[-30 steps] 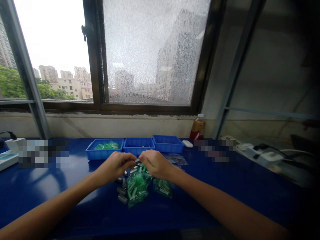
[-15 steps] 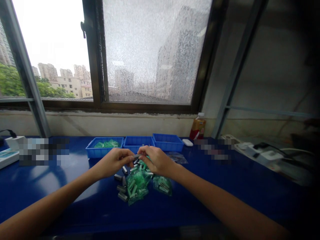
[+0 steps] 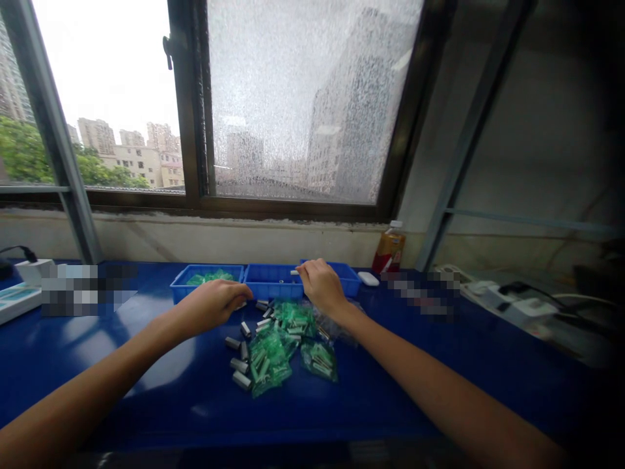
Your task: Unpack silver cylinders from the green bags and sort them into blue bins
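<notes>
Right hand (image 3: 322, 286) and left hand (image 3: 212, 305) both stand over the blue tabletop (image 3: 195, 410), well apart. Each forearm slants inward from its lower corner, the right forearm (image 3: 415, 365) and the left forearm (image 3: 102, 371) making a broad V. The right wrist bends so the hand points up and to the left, back of the hand showing. Its fingers are pinched together on a small pale rod (image 3: 295, 272), which juts leftward above the middle blue bin (image 3: 271, 291). The left hand lies palm down, fingers curled toward the thumb, in front of the left blue bin (image 3: 181, 294); whether its fingertips grip anything, I cannot tell. Behind the right hand, partly hidden, is the right blue bin (image 3: 350, 284). Between the forearms lie a green plastic bag (image 3: 276, 348) with rods in it and, just to its right, a smaller green bag (image 3: 319, 360). Short metal cylinders (image 3: 241, 380) are scattered along the larger bag's left side, near the left hand.
</notes>
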Motion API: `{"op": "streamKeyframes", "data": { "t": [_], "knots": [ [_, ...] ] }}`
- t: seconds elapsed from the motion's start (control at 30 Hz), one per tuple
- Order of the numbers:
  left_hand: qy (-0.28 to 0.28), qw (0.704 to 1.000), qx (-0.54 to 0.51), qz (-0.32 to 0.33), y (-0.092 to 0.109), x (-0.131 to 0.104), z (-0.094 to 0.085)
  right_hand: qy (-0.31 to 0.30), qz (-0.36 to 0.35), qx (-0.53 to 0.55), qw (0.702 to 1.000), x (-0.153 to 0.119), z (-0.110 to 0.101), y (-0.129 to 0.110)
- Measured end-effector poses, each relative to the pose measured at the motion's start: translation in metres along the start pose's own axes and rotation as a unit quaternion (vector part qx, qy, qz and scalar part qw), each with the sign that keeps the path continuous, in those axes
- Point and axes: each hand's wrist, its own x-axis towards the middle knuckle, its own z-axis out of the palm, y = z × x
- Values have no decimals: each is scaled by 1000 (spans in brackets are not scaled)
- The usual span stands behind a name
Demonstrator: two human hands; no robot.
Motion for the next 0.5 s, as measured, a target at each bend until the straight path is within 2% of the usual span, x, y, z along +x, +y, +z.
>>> {"op": "streamKeyframes", "data": {
  "t": [0.17, 0.33, 0.5],
  "knots": [
    [-40, 987, 109, -111, 1, -1, 12, -2, -14, -56, 998, -2, 11, 5],
    [-60, 972, 165, -154, 2, 0, 29, -15, -4, -19, 1000, -4, 11, 2],
    [-43, 972, 160, -167, -5, -1, 33, -3, -11, 40, 999, -8, 1, -9]
  ]
}}
